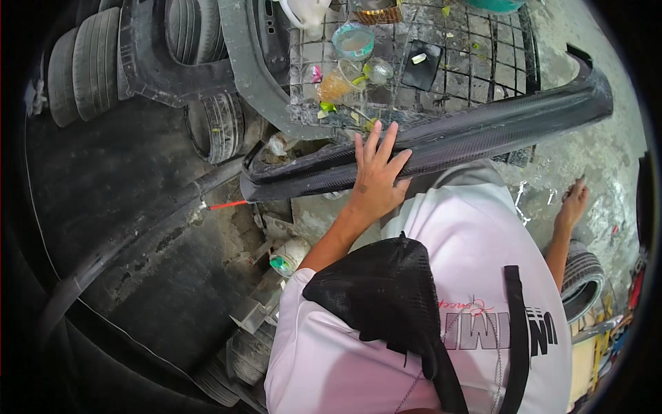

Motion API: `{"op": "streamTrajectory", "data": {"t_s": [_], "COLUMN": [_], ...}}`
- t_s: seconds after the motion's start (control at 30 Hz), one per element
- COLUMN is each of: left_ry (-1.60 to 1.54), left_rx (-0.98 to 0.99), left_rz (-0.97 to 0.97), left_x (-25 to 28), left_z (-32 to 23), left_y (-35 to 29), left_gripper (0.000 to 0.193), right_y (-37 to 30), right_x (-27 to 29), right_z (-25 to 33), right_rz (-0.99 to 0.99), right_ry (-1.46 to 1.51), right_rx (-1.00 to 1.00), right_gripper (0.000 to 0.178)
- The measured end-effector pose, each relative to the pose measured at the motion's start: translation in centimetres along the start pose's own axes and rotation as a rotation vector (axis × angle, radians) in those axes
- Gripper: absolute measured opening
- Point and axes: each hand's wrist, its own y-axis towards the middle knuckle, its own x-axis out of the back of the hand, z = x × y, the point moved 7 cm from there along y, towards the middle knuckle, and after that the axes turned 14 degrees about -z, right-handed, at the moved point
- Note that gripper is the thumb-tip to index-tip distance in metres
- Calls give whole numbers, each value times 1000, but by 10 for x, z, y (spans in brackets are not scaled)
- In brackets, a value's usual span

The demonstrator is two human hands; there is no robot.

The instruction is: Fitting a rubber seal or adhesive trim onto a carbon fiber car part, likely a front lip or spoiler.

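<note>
Head view: the left hand (376, 181) lies palm down with its fingers spread wide, touching the top of one long black panel (489, 127) and not wrapped around it; the panel runs under these fingers, reaching out to their left and much farther to their right. That forearm slants up from the lower left, the back of the hand showing, fingertips pointing away from the body and thumb to the right. Well apart to the right, the right hand (574, 204) hangs off the panel at the end of a bent arm, fingers curled; something small and dark shows at their tips, but I cannot tell whether it is held. Just beyond the left fingertips stands one grid-topped table (476, 72), bearing two teal round things, a nearer ring (354, 52) and a farther one (498, 5) cut by the edge, plus one flat black slab (416, 77). Left of the left fingers, one red stick (227, 205) ends at the panel's near corner, and below the right fingers sits one tyre (592, 263)
</note>
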Motion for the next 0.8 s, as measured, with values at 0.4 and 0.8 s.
{"op": "streamTrajectory", "data": {"t_s": [0.4,0.8], "left_ry": [69,173], "left_rx": [-57,29], "left_rz": [-55,-217], "left_x": [66,80], "left_z": [92,108], "left_y": [-49,-42], "left_gripper": [49,92], "right_y": [-275,-355], "right_x": [-160,-273], "right_z": [276,271], "right_rz": [729,1211], "right_ry": [-253,-862], "right_rx": [843,1757], "right_gripper": [10,20]}}
